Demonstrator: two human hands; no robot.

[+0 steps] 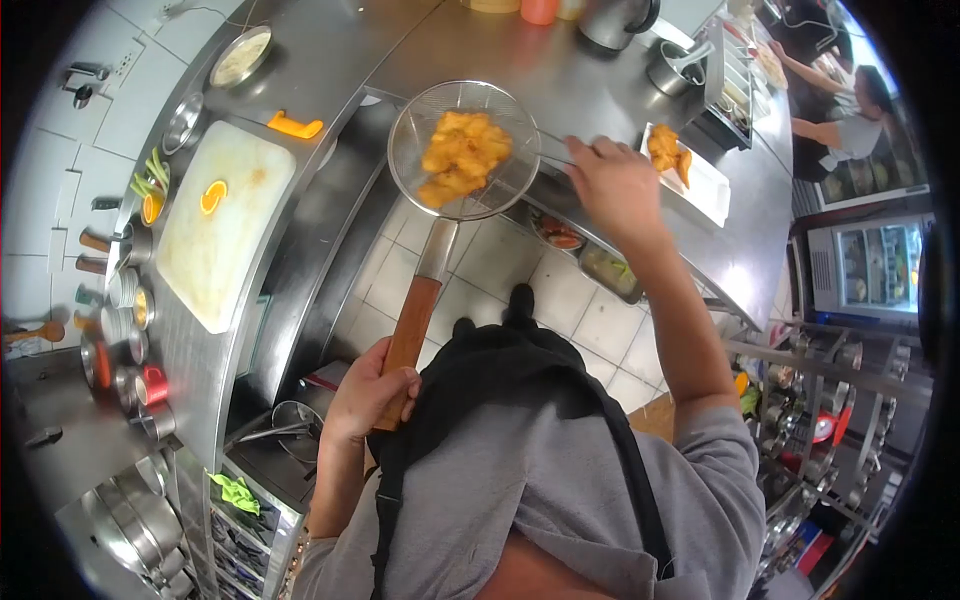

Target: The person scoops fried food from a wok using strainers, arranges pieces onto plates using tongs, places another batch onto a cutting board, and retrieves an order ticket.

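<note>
My left hand (377, 392) is wrapped round the wooden handle (412, 325) of a wire-mesh strainer (407, 165), which is held out level in front of me. Golden fried pieces (466, 152) lie in the strainer's mesh. My right hand (614, 188), slightly blurred, is closed at the strainer's right side. From its fingers thin metal arms, seemingly tongs (555, 138), reach toward the strainer's rim; their tips are hard to make out. Beyond my right hand, a white rectangular plate (708, 190) on the steel counter bears more fried pieces (668, 155).
A white cutting board (225, 225) with an orange slice (213, 197) lies on the left counter, near an orange-handled item (295, 125). A pot (672, 70) and kettle (612, 25) stand at the back. Open containers (610, 272) sit below the counter edge. A co-worker (855, 120) stands far right.
</note>
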